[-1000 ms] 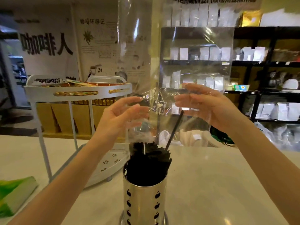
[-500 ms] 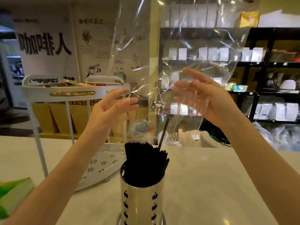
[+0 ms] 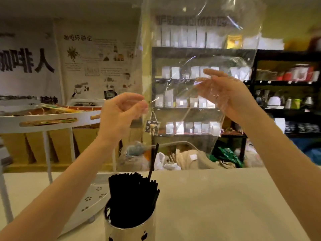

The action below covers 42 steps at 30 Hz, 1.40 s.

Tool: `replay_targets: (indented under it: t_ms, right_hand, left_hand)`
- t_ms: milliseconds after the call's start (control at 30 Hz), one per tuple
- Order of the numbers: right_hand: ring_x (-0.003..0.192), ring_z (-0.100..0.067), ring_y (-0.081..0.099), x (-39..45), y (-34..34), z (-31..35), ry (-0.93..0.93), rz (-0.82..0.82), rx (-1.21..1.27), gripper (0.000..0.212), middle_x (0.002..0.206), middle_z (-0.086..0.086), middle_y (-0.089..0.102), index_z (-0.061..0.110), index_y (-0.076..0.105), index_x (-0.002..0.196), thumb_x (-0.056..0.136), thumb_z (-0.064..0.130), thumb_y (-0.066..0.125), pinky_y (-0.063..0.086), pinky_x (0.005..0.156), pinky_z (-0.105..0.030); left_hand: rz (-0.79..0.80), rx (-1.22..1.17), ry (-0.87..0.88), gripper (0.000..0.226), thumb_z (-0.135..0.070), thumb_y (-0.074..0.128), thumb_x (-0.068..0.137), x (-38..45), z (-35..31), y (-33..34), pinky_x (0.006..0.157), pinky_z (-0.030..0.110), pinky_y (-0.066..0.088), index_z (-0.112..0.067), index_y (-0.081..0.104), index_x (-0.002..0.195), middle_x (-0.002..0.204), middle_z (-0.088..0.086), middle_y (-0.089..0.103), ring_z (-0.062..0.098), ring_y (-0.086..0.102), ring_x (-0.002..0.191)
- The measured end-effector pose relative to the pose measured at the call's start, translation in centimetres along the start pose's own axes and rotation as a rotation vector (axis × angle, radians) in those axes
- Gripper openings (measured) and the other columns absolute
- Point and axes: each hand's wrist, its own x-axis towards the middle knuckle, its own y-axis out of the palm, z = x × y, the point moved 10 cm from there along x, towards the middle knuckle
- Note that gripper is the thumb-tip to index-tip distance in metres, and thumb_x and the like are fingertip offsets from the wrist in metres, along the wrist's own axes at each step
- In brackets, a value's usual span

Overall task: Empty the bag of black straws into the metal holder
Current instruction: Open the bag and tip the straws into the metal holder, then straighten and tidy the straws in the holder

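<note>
A clear plastic bag [image 3: 199, 49] hangs upside down above the counter, its mouth facing down. My left hand [image 3: 121, 113] pinches its left edge, and my right hand [image 3: 225, 94] grips its right side through the film. Below stands the metal holder [image 3: 128, 230] with apple-shaped cutouts, packed with a bundle of black straws [image 3: 132, 197]. One single black straw [image 3: 153, 159] sticks up higher than the rest, its top just under the bag's mouth. The bag looks empty of straws.
A white two-tier rack [image 3: 52, 119] with packets stands at the left, its lower shelf [image 3: 93, 197] close to the holder. The pale counter [image 3: 217, 206] stretches to the right. Dark shelves [image 3: 278, 84] with goods fill the background.
Both hands have lifted the bag higher above the holder. The left hand has curled from spread fingers into a pinch. The last raised straw has slid lower among the others.
</note>
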Motion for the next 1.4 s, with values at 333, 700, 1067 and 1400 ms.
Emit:
replay_targets:
  t_ms: [333,700,1067,1400]
  right_hand:
    - [0.078,-0.016,0.070,-2.6,-10.9,2.0,0.059,-0.434,-0.206,0.002,0.077,-0.002,0.072,0.016,0.066,0.081,0.083,0.016,0.066,0.059,0.062,-0.027]
    - [0.044,-0.015,0.036,-10.9,-19.4,-4.2,0.443,-0.594,-0.613,0.036,0.045,-0.002,0.048,0.013,0.049,0.055,0.070,0.025,0.079,0.027,0.044,-0.023]
    - [0.039,-0.014,0.032,-22.5,-21.7,-16.4,0.759,-0.552,-0.728,0.039,0.055,-0.007,0.047,0.012,0.045,0.066,0.078,0.039,0.070,0.023,0.032,-0.013]
    - [0.098,-0.032,0.057,-27.6,-20.0,-19.3,0.677,-0.380,-1.407,0.031,0.102,-0.012,0.062,0.010,0.052,0.114,0.086,0.023,0.055,0.041,0.075,-0.034]
  left_hand:
    - [0.079,0.087,-0.079,0.008,-0.016,0.065,0.081,3.1,-0.5,8.5,0.051,0.019,0.054,-0.017,0.065,0.089,0.077,0.000,0.070,0.007,0.068,0.061]
    - [0.216,-0.047,-0.327,0.081,-0.003,0.061,0.082,-8.7,2.0,14.6,0.045,0.024,0.054,-0.039,0.017,0.139,0.080,0.012,0.068,0.015,0.067,0.052]
    - [0.353,0.089,-0.694,0.031,-0.006,0.054,0.087,-23.4,13.2,13.9,0.037,0.022,0.050,-0.014,0.056,0.117,0.078,0.006,0.063,0.007,0.060,0.038]
    - [0.758,0.612,-0.507,0.032,-0.025,0.052,0.088,-28.8,14.0,13.7,0.075,0.020,0.043,-0.019,0.058,0.119,0.097,0.008,0.068,0.018,0.061,0.086]
